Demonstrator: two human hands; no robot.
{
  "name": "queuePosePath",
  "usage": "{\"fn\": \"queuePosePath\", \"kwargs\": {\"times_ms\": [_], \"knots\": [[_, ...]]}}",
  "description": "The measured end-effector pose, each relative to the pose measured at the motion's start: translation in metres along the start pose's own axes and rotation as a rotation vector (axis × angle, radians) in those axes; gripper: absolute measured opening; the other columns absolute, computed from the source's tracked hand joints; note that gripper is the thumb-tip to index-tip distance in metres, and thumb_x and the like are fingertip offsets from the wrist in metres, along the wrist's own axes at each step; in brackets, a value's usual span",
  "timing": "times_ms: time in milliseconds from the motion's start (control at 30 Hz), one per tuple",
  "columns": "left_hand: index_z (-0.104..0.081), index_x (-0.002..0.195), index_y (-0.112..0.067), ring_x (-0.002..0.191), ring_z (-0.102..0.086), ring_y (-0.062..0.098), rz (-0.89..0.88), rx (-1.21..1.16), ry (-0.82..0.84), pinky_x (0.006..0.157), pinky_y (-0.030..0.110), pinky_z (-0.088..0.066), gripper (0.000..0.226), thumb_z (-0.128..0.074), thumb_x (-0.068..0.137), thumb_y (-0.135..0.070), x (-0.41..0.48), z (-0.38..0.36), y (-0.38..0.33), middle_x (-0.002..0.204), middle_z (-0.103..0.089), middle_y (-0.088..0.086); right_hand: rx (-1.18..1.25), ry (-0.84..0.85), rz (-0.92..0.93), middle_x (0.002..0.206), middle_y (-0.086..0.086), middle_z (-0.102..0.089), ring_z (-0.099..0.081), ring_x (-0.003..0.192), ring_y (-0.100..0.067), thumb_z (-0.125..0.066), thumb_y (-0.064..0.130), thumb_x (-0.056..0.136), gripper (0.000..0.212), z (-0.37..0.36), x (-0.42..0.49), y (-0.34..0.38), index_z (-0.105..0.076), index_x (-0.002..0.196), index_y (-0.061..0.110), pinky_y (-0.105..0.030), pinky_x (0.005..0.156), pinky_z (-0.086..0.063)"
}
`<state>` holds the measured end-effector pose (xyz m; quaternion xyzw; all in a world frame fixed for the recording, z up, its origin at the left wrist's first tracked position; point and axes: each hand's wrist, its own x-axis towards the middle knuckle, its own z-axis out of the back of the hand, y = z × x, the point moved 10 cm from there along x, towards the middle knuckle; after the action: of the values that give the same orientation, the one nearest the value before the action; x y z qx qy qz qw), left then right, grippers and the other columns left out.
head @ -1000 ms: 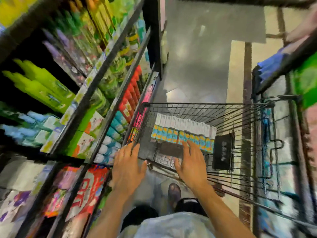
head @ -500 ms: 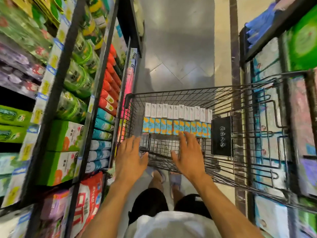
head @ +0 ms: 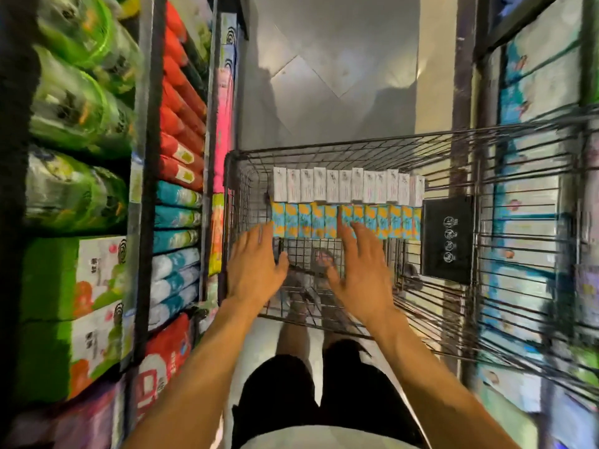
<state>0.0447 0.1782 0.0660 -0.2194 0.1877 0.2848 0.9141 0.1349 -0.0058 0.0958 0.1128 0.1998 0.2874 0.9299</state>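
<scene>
Wire cart [head: 356, 147] in a tight aisle, both hands reaching toward its row of boxes [head: 348, 205].
The boxes stand side by side near the cart's far wall. The left hand [head: 252, 267], fingers straight and spread, hovers at the row's left end. The right hand [head: 359, 264], equally flat, has its fingertips over the mid-row boxes; contact is unclear. A black placard [head: 449, 238] hangs at the row's right end, and stocked shelves [head: 142, 189] crowd the cart's left wall.

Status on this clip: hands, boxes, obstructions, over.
Left hand, right hand open, empty. Fingers at row of boxes in cart; contact unclear. Nothing between.
</scene>
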Motion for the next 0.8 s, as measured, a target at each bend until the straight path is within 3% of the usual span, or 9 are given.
{"fn": "queuePosePath", "kwargs": {"times_ms": [200, 300, 400, 533, 600, 667, 733, 800], "knots": [[-0.044, 0.146, -0.011, 0.128, -0.050, 0.033, 0.054, -0.054, 0.027, 0.101, 0.047, -0.049, 0.061, -0.063, 0.094, -0.037, 0.048, -0.040, 0.020, 0.140, -0.053, 0.012, 0.028, 0.073, 0.014, 0.161, -0.021, -0.034, -0.029, 0.148, -0.040, -0.063, 0.042, 0.098, 0.075, -0.037, 0.028, -0.008, -0.034, 0.158, 0.008, -0.054, 0.120, -0.032], [-0.040, 0.150, -0.013, 0.129, -0.047, 0.031, 0.101, -0.190, 0.072, 0.100, 0.050, -0.050, 0.067, -0.067, 0.093, -0.033, 0.074, -0.074, 0.033, 0.141, -0.050, 0.011, 0.078, 0.117, 0.010, 0.164, -0.016, -0.029, -0.028, 0.151, -0.036, -0.062, 0.044, 0.099, 0.077, -0.055, 0.038, -0.016, -0.029, 0.161, 0.012, -0.053, 0.121, -0.036], [-0.038, 0.153, -0.018, 0.127, -0.049, 0.026, 0.218, -0.367, 0.105, 0.100, 0.044, -0.050, 0.069, -0.070, 0.094, -0.031, 0.095, -0.101, 0.043, 0.139, -0.050, 0.008, 0.102, 0.130, 0.025, 0.163, -0.017, -0.030, -0.029, 0.151, -0.037, -0.064, 0.040, 0.099, 0.077, -0.068, 0.043, -0.022, -0.030, 0.160, 0.010, -0.055, 0.119, -0.037], [-0.052, 0.141, -0.028, 0.117, -0.062, 0.021, 0.337, -0.586, 0.105, 0.099, 0.045, -0.056, 0.065, -0.073, 0.082, -0.048, 0.117, -0.147, 0.074, 0.132, -0.059, 0.002, 0.130, 0.140, 0.013, 0.163, -0.015, -0.030, -0.026, 0.151, -0.033, -0.067, 0.036, 0.098, 0.075, -0.082, 0.051, -0.030, -0.030, 0.159, 0.013, -0.049, 0.122, -0.033], [-0.056, 0.138, -0.024, 0.109, -0.065, 0.010, 0.371, -0.666, 0.103, 0.090, 0.028, -0.059, 0.058, -0.078, 0.086, -0.036, 0.119, -0.159, 0.083, 0.129, -0.063, 0.001, 0.130, 0.147, 0.006, 0.162, -0.014, -0.030, -0.026, 0.151, -0.031, -0.065, 0.037, 0.098, 0.073, -0.090, 0.055, -0.032, -0.032, 0.158, 0.013, -0.047, 0.119, -0.035], [-0.057, 0.138, -0.015, 0.097, -0.062, -0.010, 0.387, -0.768, 0.096, 0.076, 0.007, -0.052, 0.052, -0.078, 0.091, -0.017, 0.120, -0.162, 0.086, 0.124, -0.064, -0.002, 0.130, 0.160, 0.019, 0.161, -0.016, -0.031, -0.027, 0.151, -0.034, -0.063, 0.037, 0.099, 0.071, -0.099, 0.059, -0.031, -0.033, 0.158, 0.011, -0.049, 0.118, -0.038], [-0.057, 0.138, -0.012, 0.094, -0.062, -0.016, 0.385, -0.842, 0.096, 0.076, 0.009, -0.053, 0.050, -0.076, 0.091, -0.013, 0.121, -0.168, 0.089, 0.118, -0.065, -0.004, 0.146, 0.167, 0.050, 0.160, -0.019, -0.033, -0.029, 0.151, -0.037, -0.061, 0.036, 0.100, 0.069, -0.106, 0.062, -0.026, -0.034, 0.157, 0.008, -0.052, 0.118, -0.039], [-0.056, 0.138, -0.014, 0.099, -0.065, -0.007, 0.390, -0.862, 0.102, 0.082, 0.017, -0.057, 0.047, -0.073, 0.094, -0.013, 0.119, -0.168, 0.090, 0.118, -0.068, -0.004, 0.161, 0.161, 0.073, 0.160, -0.019, -0.034, -0.031, 0.150, -0.037, -0.061, 0.033, 0.100, 0.068, -0.112, 0.067, -0.021, -0.036, 0.156, 0.006, -0.051, 0.118, -0.039]]}}
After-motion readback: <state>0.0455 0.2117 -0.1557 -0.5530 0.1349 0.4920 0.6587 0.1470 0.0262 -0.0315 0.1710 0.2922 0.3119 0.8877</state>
